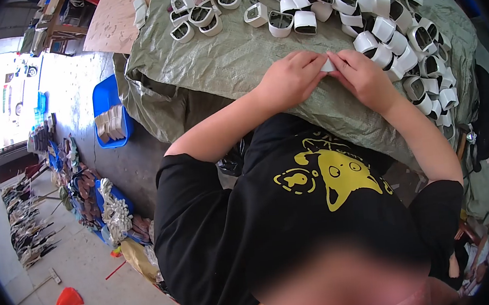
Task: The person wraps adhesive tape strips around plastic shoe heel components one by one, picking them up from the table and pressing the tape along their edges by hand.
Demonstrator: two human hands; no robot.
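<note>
White piece (327, 67); between left hand (291, 77) and right hand (364, 81).

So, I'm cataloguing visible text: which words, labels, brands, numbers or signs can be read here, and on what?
No text can be read with certainty.
Black T-shirt: yellow lettering around the cartoon print, too small and folded to read.
Green sheet: faint dark marks near the white pieces, too unclear to read.
Held white piece: no lettering visible.
</note>
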